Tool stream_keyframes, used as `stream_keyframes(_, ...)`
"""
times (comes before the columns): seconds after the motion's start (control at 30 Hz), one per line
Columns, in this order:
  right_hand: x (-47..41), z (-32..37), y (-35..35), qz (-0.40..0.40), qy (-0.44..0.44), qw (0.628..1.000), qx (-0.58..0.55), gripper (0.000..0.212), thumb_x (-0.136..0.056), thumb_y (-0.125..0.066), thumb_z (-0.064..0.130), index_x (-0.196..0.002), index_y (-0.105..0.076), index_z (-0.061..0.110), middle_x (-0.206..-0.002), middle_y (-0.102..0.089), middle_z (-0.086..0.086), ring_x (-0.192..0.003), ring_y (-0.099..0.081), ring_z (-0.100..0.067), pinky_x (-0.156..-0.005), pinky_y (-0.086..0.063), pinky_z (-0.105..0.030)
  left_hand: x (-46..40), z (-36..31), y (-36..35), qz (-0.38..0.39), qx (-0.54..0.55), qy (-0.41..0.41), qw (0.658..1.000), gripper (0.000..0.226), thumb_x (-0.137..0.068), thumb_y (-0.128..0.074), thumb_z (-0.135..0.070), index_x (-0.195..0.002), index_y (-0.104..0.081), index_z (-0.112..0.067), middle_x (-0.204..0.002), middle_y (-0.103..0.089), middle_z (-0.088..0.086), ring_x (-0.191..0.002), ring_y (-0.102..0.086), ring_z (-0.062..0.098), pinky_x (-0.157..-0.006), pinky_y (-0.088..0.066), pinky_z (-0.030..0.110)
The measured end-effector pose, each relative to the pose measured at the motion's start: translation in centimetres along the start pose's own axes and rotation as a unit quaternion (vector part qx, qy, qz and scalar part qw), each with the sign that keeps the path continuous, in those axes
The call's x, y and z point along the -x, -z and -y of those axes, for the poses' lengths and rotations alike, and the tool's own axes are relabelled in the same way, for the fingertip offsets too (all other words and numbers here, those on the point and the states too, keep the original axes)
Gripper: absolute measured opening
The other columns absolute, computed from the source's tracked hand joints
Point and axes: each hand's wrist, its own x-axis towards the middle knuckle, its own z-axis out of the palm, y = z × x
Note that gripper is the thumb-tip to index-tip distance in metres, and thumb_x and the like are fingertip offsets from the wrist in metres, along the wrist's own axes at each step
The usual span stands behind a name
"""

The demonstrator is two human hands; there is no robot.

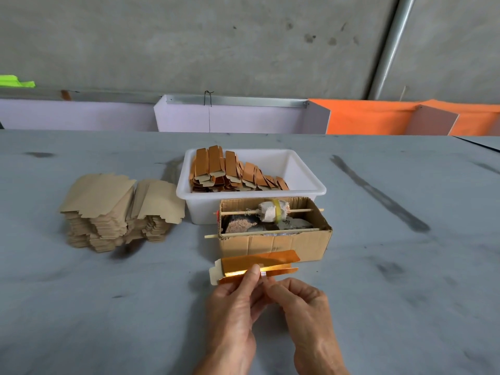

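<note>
Left hand and right hand pinch the carton, low over the table
A slipping grip could crease the fold crooked; it hangs just before the box, tub behind, blanks far left

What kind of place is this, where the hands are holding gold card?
Likely a packaging workshop doing hand assembly. The left hand and right hand pinch a gold card blank; a stack of flat brown blanks sits on the grey worktable, and a white tub holds folded gold pieces.
</note>
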Motion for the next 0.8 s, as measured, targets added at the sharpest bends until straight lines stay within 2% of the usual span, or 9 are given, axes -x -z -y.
stream_keyframes(0.1,0.1,-0.1,0.0,0.002,-0.009,1.0,0.019,0.027,-0.083,-0.068,0.017,-0.059,-0.069,0.004,-0.059,-0.063,-0.015,-0.053,-0.05,-0.009,-0.051,-0.04,-0.018,-0.1,0.2,-0.1,-0.017,0.0,-0.008,1.0,0.003,-0.082,-0.064,-0.003,-0.081,-0.065,0.0,-0.07,-0.072,0.017,-0.062,-0.071,0.026,-0.049,-0.056,0.029)
stream_keyframes(0.23,0.2,-0.2,0.1,-0.004,-0.006,0.999,0.041,0.025,-0.08,-0.067,0.009,-0.056,-0.066,0.002,-0.049,-0.054,-0.008,-0.045,-0.04,-0.007,-0.041,-0.032,-0.014,-0.2,0.3,-0.4,-0.032,0.005,-0.02,0.999,0.003,-0.082,-0.064,-0.001,-0.082,-0.064,0.001,-0.065,-0.07,0.016,-0.059,-0.07,0.024,-0.047,-0.056,0.03)
stream_keyframes(0.47,0.3,-0.2,0.1,0.005,-0.012,0.999,0.048,0.021,-0.077,-0.066,0.009,-0.056,-0.065,0.004,-0.052,-0.051,-0.007,-0.049,-0.038,-0.011,-0.043,-0.03,-0.016,-0.1,0.3,-0.9,-0.059,-0.001,-0.051,0.997,0.001,-0.084,-0.062,0.001,-0.083,-0.062,0.001,-0.057,-0.068,0.013,-0.051,-0.068,0.02,-0.043,-0.053,0.025)
stream_keyframes(0.67,0.2,-0.1,0.0,0.008,-0.011,0.999,0.053,0.026,-0.077,-0.067,0.009,-0.051,-0.068,0.011,-0.053,-0.061,-0.009,-0.054,-0.047,-0.015,-0.05,-0.036,-0.023,-0.2,0.4,-1.1,-0.087,-0.016,-0.076,0.993,0.007,-0.083,-0.062,0.002,-0.09,-0.063,0.004,-0.074,-0.069,0.024,-0.052,-0.068,0.022,-0.057,-0.056,0.034)
stream_keyframes(0.8,0.2,0.0,-0.1,0.011,-0.007,0.998,0.062,0.03,-0.079,-0.069,0.011,-0.049,-0.068,0.012,-0.051,-0.061,-0.007,-0.047,-0.045,-0.01,-0.046,-0.034,-0.02,-0.5,0.1,-1.4,-0.098,-0.001,-0.081,0.992,0.01,-0.083,-0.059,0.007,-0.08,-0.06,-0.003,-0.06,-0.069,0.013,-0.046,-0.066,0.021,-0.046,-0.055,0.028)
